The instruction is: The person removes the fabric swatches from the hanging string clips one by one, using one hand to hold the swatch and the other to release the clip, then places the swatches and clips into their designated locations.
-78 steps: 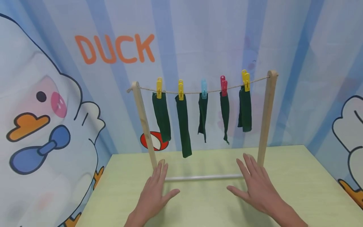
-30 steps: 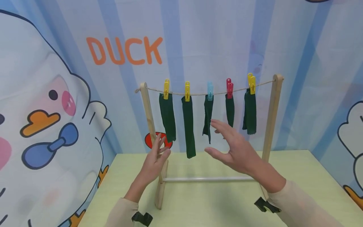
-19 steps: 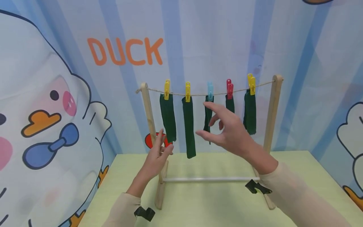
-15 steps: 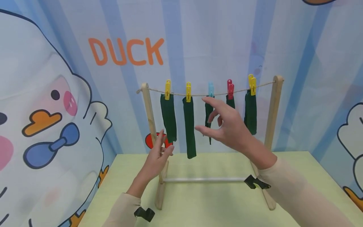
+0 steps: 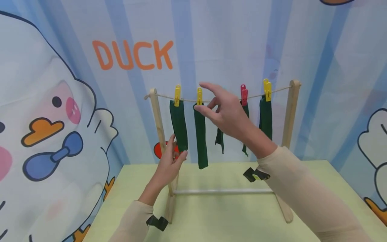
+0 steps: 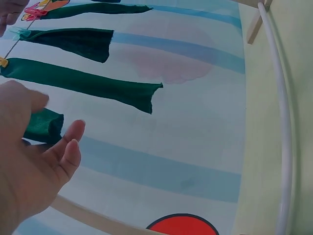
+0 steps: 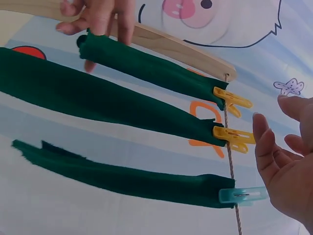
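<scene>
Dark green cloth strips hang by clothespins from a string (image 5: 188, 100) between two wooden posts. My left hand (image 5: 167, 166) is around the lower end of the leftmost strip (image 5: 179, 122), its thumb and fingers apart. A yellow clothespin (image 5: 177, 95) holds that strip at the top. My right hand (image 5: 231, 116) is raised at the string, thumb and forefinger spread, close to the second yellow clothespin (image 5: 199, 95), which grips the long second strip (image 5: 201, 141). It hides the light blue clothespin in the head view; the right wrist view shows that blue clothespin (image 7: 237, 195) on the middle strip (image 7: 132, 181).
Farther right hang a strip under a red clothespin (image 5: 244, 96) and one under a yellow clothespin (image 5: 267, 90). The left post (image 5: 158, 117) and right post (image 5: 288, 117) stand on a pale table (image 5: 229, 215), joined low down by a white rod (image 5: 223, 191). A duck-print curtain (image 5: 226, 40) hangs behind.
My right hand has risen from the table to the string and moved left, toward the second yellow clothespin. My left hand has moved up to the leftmost strip's lower end.
</scene>
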`<state>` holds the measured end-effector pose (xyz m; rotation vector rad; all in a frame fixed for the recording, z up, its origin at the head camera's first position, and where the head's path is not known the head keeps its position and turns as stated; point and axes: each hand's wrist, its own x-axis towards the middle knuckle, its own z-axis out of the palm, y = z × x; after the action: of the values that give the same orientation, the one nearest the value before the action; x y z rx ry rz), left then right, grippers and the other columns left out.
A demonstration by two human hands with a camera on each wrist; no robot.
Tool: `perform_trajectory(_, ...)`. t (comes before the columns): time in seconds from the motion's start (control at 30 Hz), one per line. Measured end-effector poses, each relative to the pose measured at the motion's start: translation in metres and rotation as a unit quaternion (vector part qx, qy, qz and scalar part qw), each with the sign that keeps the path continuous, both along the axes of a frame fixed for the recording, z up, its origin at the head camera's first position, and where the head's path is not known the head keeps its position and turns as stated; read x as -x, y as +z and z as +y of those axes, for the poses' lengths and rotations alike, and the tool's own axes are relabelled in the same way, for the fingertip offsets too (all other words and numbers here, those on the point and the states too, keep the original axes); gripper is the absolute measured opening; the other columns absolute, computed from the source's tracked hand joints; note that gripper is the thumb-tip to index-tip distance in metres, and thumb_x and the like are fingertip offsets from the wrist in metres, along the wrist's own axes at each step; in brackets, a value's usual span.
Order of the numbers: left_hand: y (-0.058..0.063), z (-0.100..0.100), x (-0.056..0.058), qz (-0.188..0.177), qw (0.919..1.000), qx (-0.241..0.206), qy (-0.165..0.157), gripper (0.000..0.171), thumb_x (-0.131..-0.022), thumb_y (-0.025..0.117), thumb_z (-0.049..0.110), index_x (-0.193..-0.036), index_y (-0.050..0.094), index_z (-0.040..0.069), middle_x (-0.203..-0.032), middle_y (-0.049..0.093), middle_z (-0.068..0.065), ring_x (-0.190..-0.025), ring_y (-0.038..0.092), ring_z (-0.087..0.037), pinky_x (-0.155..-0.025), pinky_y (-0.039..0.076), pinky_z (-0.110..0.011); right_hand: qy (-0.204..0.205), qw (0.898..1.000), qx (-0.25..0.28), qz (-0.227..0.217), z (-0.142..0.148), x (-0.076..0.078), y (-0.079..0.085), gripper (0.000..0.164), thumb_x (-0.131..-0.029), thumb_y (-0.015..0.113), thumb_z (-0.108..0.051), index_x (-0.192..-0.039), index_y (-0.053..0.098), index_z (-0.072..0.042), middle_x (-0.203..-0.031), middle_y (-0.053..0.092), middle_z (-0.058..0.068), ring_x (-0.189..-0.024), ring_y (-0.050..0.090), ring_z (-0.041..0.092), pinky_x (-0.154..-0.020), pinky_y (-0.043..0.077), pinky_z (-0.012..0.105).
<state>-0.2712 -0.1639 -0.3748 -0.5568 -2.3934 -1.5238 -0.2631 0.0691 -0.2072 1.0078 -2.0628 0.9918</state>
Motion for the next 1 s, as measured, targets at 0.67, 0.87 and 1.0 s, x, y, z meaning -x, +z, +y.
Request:
perform_trajectory(0.67, 0.0, 0.01, 0.012, 0.081, 0.9858, -0.144, 0.03, 0.039, -0.103, 0.057, 0.011, -0.14, 0.05, 0.0, -0.11, 0.061, -0.019, -0.065, 0.056, -0.015, -0.068, 0.052, -0.023, 0.016, 0.981, -0.024, -0.192, -0.049, 0.012, 0.043, 0.064, -0.099, 0.064, -0.021, -0.154, 0.034, -0.01, -0.143, 0.051, 0.007, -0.061, 0.066, 0.017, -0.063, 0.054, 0.031)
perform_trajectory(0.87, 0.0, 0.014, 0.011, 0.107, 0.9844, -0.131, 0.05, 0.025, -0.102, 0.059, 0.01, -0.125, 0.063, 0.0, -0.098, 0.065, -0.017, -0.061, 0.056, -0.013, -0.065, 0.053, -0.025, 0.012, 0.976, -0.011, -0.219, -0.06, 0.015, 0.04, 0.062, -0.101, 0.061, -0.019, -0.155, 0.032, -0.01, -0.151, 0.045, 0.006, -0.062, 0.066, 0.018, -0.06, 0.053, 0.033)
perform_trajectory(1.0, -0.001, 0.016, 0.01, 0.109, 0.986, -0.113, 0.055, 0.022, -0.102, 0.059, 0.01, -0.12, 0.064, 0.001, -0.093, 0.064, -0.015, -0.061, 0.057, -0.015, -0.06, 0.05, -0.027, 0.026, 0.97, 0.005, -0.24, -0.066, 0.014, 0.038, 0.059, -0.103, 0.057, -0.018, -0.156, 0.031, -0.01, -0.138, 0.052, 0.009, -0.063, 0.066, 0.021, -0.063, 0.056, 0.035)
